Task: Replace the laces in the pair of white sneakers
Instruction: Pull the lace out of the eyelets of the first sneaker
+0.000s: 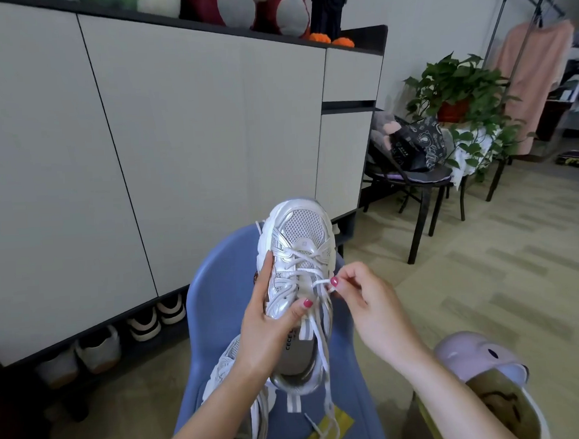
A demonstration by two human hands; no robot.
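Note:
A white and silver sneaker is held toe-up over a blue plastic chair. My left hand grips its side, thumb on the tongue. My right hand pinches a loop of the white lace near the upper eyelets. The loose lace ends hang down onto the seat. The second white sneaker lies on the seat under my left forearm, partly hidden.
A yellow packet lies on the seat. A white cabinet stands behind, with shoes under it. A black chair with bags and a potted plant are to the right. My foot in a lilac slipper is at the lower right.

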